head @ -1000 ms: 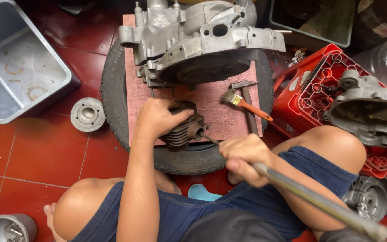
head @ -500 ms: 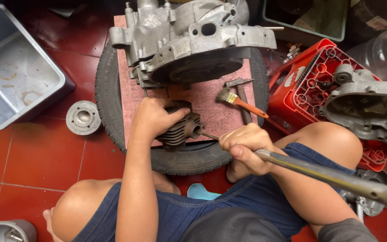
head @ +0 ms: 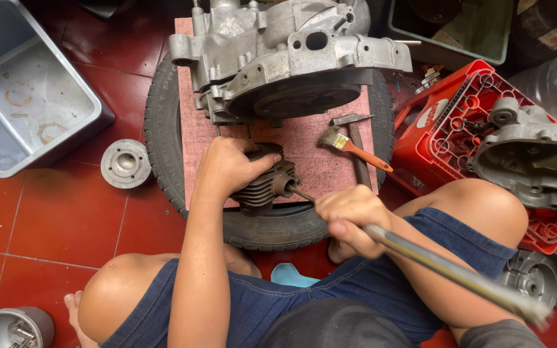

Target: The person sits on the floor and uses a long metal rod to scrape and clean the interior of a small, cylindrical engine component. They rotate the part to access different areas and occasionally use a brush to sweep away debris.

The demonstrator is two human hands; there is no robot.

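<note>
So the whole setup sits on a red tiled floor (head: 53,219). Smack in the middle is a black tyre (head: 162,148) lying flat, with a reddish board (head: 304,142) laid across the top of it. Left of the tyre there's a small round metal hub part (head: 126,163), and further left a grey plastic tub (head: 27,103). Right of the tyre, a red crate (head: 439,122). Below it, nearer the person, a blue scrap (head: 291,275) peeks out.
</note>
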